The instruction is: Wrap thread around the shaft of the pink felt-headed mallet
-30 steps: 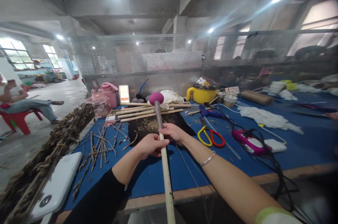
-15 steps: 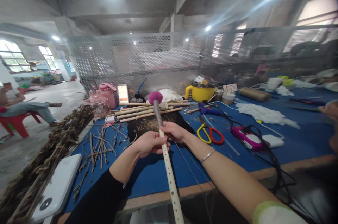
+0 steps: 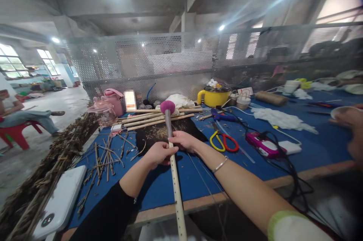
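Note:
Both hands hold a long pale stick (image 3: 177, 192) with a row of small holes, its lower end running off the bottom of the view. The upper part of this stick is grey and tapered, and a round purple ball (image 3: 167, 106) tops it. My left hand (image 3: 159, 154) is closed around the stick, thumb lying across its front. Just above, my right hand (image 3: 183, 140) pinches the stick where the grey part meets the pale part. Behind the hands lies a dark cloth (image 3: 147, 142) strewn with small brown scraps.
Dry twigs (image 3: 107, 156) and a white phone-like device (image 3: 61, 199) lie left. To the right are yellow-and-red scissors (image 3: 224, 142), a blue glue gun (image 3: 227, 116) and a purple device (image 3: 265, 144) with black cords. Pale sticks (image 3: 150, 122) and a yellow pot (image 3: 217, 97) are behind. Another person's hand (image 3: 351, 120) is at far right.
The stick's lower end has swung left, so it stands more upright in the view. Both hands keep their hold. The other person's hand at far right reaches further into view.

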Available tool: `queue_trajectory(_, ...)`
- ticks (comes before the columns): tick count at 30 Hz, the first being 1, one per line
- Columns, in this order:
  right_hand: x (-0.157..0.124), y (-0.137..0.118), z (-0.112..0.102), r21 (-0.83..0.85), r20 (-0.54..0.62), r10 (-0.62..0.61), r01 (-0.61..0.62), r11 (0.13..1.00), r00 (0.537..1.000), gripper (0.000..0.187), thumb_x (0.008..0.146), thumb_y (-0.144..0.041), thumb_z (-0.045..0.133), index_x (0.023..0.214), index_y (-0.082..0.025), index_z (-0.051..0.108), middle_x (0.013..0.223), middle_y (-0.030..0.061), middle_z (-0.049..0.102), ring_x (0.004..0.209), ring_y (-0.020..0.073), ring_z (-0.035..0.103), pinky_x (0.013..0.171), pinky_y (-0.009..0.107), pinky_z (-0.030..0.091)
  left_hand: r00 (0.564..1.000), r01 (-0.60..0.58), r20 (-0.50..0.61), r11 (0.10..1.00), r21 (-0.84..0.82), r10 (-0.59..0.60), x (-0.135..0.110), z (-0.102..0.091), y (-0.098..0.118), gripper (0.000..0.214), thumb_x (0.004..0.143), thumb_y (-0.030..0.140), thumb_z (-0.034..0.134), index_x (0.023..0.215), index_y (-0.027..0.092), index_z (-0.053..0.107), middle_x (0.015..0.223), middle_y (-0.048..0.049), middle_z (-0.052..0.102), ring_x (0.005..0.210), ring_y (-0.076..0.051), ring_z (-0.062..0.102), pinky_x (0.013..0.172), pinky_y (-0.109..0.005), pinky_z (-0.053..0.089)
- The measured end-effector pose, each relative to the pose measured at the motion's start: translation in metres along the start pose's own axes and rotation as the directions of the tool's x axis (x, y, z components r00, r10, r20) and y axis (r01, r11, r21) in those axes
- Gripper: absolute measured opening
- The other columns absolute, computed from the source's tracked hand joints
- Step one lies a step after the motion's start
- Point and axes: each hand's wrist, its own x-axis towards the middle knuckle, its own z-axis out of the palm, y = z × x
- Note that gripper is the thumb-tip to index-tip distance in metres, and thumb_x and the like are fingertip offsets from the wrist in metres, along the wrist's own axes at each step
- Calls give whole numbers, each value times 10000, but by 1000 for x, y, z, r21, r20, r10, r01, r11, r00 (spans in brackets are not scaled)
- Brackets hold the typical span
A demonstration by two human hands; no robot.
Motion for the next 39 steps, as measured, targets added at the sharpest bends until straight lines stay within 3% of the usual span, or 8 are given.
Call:
queue_trajectory(9, 0, -5, 1, 11, -6, 83, -83, 996, 997, 295, 690, -388, 633, 670, -164, 442, 414, -105, 336, 309, 16, 181, 283, 158, 103, 999, 12, -39, 993, -120, -16, 1, 2, 1, 425, 504, 474, 744, 609, 120, 534, 514, 12, 539, 459, -63, 502, 506, -201, 430)
queue_trajectory(19, -4, -6, -5, 71, 67, 71, -76, 995, 995, 283, 700, -387, 622, 669, -139, 488, 422, -80, 395, 306, 14, 218, 285, 153, 98, 978, 50, 208, 953, -298, 13, -7, 1, 7, 303, 689, 336, 659, 860, 98, 583, 856, -134, 667, 729, -159, 644, 615, -234, 485)
queue_trajectory(23, -1, -4, 0, -58, -24, 115, -116, 992, 993, 232, 712, -330, 596, 627, -148, 480, 380, -92, 338, 296, 23, 192, 282, 170, 99, 989, 89, 130, 988, -127, -72, -4, 2, 2, 321, 683, 432, 624, 800, 148, 532, 714, -73, 658, 582, -164, 628, 509, -241, 456)
queue_trajectory(26, -4, -8, 2, -41, -44, 92, -94, 995, 995, 247, 702, -331, 604, 615, -162, 446, 386, -103, 290, 305, 25, 170, 288, 178, 85, 995, 6, -98, 1000, -26, -9, 2, -1, 0, 385, 698, 539, 553, 746, 156, 543, 581, -35, 603, 466, -149, 566, 451, -246, 426)
queue_trajectory(30, -14, -17, 5, 69, 89, 46, -53, 996, 995, 277, 706, -369, 609, 652, -169, 426, 424, -109, 249, 337, 25, 136, 309, 171, 72, 889, -196, -443, 971, -135, 117, 19, -17, 12, 412, 726, 563, 511, 799, 158, 534, 588, -12, 545, 488, -117, 536, 466, -219, 420)
queue_trajectory(32, -18, -21, 11, 132, 218, 39, -69, 989, 975, 274, 711, -372, 612, 690, -167, 431, 443, -112, 231, 354, 22, 121, 327, 163, 61, 900, -230, -431, 912, -341, 66, 29, -29, 27, 461, 744, 601, 455, 852, 156, 510, 660, -26, 552, 550, -117, 557, 529, -235, 461)
queue_trajectory(35, -20, -22, 22, 153, 322, 28, -82, 985, 946, 269, 712, -364, 618, 720, -165, 437, 453, -109, 235, 358, 23, 132, 334, 167, 60, 982, -61, -179, 795, -603, -61, 41, -45, 51, 561, 702, 689, 411, 803, 142, 491, 640, -42, 528, 536, -147, 553, 493, -278, 470)
queue_trajectory(39, -18, -17, 31, 124, 290, 14, -52, 991, 957, 284, 689, -356, 638, 714, -167, 427, 467, -95, 303, 344, 20, 177, 329, 183, 73, 975, -196, -201, 772, -605, 90, 50, -47, 70, 337, 761, 479, 544, 702, 170, 425, 482, 72, 358, 363, -31, 371, 375, -136, 353)
